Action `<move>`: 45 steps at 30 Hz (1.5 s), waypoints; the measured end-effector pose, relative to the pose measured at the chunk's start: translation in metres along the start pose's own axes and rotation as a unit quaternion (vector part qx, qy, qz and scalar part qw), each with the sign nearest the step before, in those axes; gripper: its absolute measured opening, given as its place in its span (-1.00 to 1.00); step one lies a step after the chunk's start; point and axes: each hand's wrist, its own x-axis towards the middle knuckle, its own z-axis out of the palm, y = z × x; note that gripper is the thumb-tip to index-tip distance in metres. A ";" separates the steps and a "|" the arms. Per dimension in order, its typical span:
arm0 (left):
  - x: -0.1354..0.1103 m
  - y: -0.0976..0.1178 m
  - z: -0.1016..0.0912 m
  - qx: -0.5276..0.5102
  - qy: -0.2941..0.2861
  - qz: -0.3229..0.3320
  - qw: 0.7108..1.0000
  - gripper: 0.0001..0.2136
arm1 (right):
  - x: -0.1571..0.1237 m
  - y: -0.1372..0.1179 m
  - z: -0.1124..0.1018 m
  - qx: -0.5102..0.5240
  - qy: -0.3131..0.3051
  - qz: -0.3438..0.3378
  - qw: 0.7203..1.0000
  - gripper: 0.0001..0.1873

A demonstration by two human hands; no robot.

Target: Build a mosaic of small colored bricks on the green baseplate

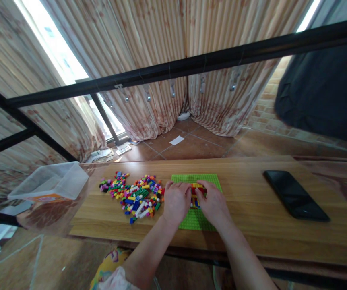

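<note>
A green studded baseplate [197, 221] lies on the wooden table, with a small build of red, yellow, white and blue toy bricks [195, 189] on it. My left hand [177, 201] is closed at the build's left side, fingers curled and thumb against the bricks. From the right, my right hand [215, 203] grips the same build, its thumb and fingertips close to the left ones. Both hands cover much of the build, so the exact brick under each fingertip is hidden. Just left of my left hand spreads a pile of loose multicoloured toy bricks [141, 193].
A black smartphone [294, 195] lies on the table's right side. A clear plastic bin [52, 181] with an orange label stands at the left end. Beyond the wooden table [252, 237] runs a black metal rail [167, 70] before striped curtains [149, 40]. White paper [176, 140] lies on the floor.
</note>
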 end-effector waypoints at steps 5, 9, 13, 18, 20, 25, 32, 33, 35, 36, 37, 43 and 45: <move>0.003 -0.001 -0.003 -0.046 -0.024 -0.037 0.998 -0.81 | -0.001 0.001 0.001 0.005 0.014 -0.011 1.000 -0.70; 0.003 -0.003 -0.003 -0.070 -0.039 -0.045 0.996 -0.80 | -0.001 0.002 0.003 0.003 0.022 -0.016 1.000 -0.70; -0.001 -0.005 -0.002 -0.061 -0.046 -0.022 0.997 -0.74 | -0.001 0.002 0.003 0.002 0.017 -0.017 1.000 -0.69; -0.008 -0.005 -0.004 -0.005 -0.060 0.005 0.998 -0.69 | -0.001 0.001 0.001 0.000 0.009 -0.012 1.000 -0.69; -0.009 -0.004 -0.005 0.027 -0.068 0.021 0.997 -0.69 | -0.001 0.001 0.002 0.000 0.009 -0.013 1.000 -0.69; -0.012 -0.001 -0.008 0.061 -0.094 0.034 0.993 -0.69 | -0.001 0.003 0.004 -0.009 0.013 -0.019 1.000 -0.69; -0.006 -0.002 -0.022 0.050 -0.121 0.051 0.990 -0.63 | 0.001 0.010 0.011 -0.002 0.024 -0.030 0.999 -0.67; -0.004 -0.003 -0.027 0.042 -0.120 0.058 0.990 -0.60 | 0.001 0.011 0.011 0.005 0.030 -0.027 0.999 -0.66; -0.001 -0.005 -0.038 0.029 -0.103 0.064 0.992 -0.55 | 0.002 0.013 0.010 0.015 0.043 -0.014 0.999 -0.64; -0.001 -0.007 -0.043 0.026 -0.086 0.060 0.994 -0.55 | 0.003 0.015 0.010 0.018 0.045 -0.008 0.999 -0.64; -0.001 -0.009 -0.049 0.023 -0.065 0.052 0.996 -0.57 | 0.003 0.016 0.008 0.019 0.045 -0.002 0.999 -0.64; -0.035 -0.034 -0.068 0.014 -0.043 0.002 0.999 -0.72 | 0.006 0.021 -0.002 0.010 0.041 0.027 0.999 -0.62; -0.055 -0.045 -0.072 0.008 -0.054 -0.024 0.998 -0.68 | 0.007 0.022 -0.004 0.015 0.047 0.025 0.998 -0.62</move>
